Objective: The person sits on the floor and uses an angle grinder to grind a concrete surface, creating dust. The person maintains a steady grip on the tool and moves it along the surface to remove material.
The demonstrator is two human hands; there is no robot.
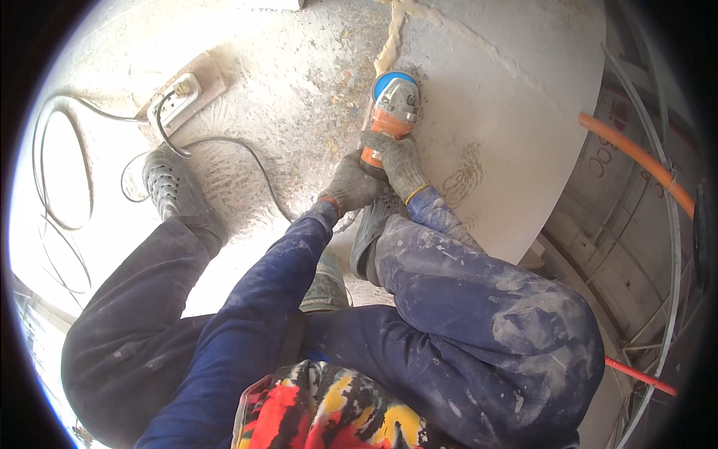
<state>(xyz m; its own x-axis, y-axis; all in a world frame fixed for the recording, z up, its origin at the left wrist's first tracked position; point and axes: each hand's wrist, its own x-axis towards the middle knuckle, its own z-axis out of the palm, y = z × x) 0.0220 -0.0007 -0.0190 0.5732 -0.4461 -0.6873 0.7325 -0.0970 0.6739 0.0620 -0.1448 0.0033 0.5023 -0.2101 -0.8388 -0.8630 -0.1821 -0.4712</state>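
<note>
Plainly, both gloved hands are closed around one tool, an orange-and-grey angle grinder [394, 120]; it lies over the far part of the pale, dusty surface [516, 150], between the left and right edges and nearer the right one; its head points toward the far edge, with a blue disc [398, 77] showing beyond it, just beside the near end of a cream-coloured seam [390, 46]; whether the disc touches the surface, I cannot tell. The right hand [402, 163] has its fingers curled over the orange body; the left hand [353, 183] is wrapped about the rear end, its grip partly hidden, just beside the right hand.

Toward the far left corner of the surface sits a board with a socket block [176, 101], a plug seated in it; a dark cable [258, 159] runs from there toward the left forearm, and more cable loops near the left edge; the left shoe [170, 179], grey and pierced with holes, stands near the board, while the right shoe [366, 238] is just below the hands; a greenish container [326, 288] shows partly between the legs; past the right edge, apart from the grinder, are an orange tube [636, 156] and a thin red rod [641, 376].
</note>
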